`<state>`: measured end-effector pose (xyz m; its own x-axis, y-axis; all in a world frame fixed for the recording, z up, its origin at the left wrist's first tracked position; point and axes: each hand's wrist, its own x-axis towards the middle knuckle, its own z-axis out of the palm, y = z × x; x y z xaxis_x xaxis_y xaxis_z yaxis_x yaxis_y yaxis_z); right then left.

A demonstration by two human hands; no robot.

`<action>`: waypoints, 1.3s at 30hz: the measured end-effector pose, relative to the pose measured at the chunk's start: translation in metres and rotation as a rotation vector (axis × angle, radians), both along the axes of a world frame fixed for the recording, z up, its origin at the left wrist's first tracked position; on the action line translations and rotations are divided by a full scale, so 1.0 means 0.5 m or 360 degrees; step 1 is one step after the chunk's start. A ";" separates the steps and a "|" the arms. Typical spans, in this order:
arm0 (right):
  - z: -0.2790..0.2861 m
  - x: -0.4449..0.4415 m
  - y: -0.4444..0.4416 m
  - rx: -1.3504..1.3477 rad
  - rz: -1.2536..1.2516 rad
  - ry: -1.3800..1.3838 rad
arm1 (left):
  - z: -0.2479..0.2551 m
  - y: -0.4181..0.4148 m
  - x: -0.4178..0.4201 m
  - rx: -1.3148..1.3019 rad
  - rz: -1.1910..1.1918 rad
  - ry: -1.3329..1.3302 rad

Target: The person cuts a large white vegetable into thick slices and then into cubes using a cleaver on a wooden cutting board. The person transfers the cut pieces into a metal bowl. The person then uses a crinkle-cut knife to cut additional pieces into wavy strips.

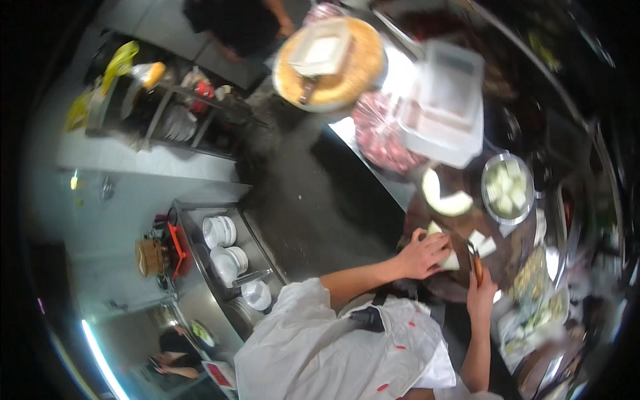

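My left hand [425,252] holds a piece of pale gourd [451,261], perhaps winter melon, down on a round dark wooden chopping board [452,225]. In my right hand [481,295] is the wooden handle of a knife [478,267]; its blade shows only edge-on, just right of the held piece. Beside the blade lie several white cut pieces [482,244]. A thick curved slice of gourd [446,197] rests farther back on the board. To its right, a round metal bowl [486,204] contains several pale chunks.
Beyond the board stand stacked white plastic tubs [440,110] and a bag of pinkish meat [380,132]. Farther off is another round board [365,60] with a tub and a cleaver. Bagged vegetables [537,320] lie near my right arm. White bowls [222,262] fill a left shelf. Two people are nearby.
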<state>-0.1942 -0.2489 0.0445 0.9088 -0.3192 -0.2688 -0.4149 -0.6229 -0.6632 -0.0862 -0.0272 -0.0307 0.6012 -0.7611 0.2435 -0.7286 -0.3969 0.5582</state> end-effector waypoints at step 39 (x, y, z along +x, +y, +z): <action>-0.015 -0.035 0.042 -0.0081 -0.0009 -0.0063 | 0.019 -0.001 -0.025 0.0041 0.0130 -0.0210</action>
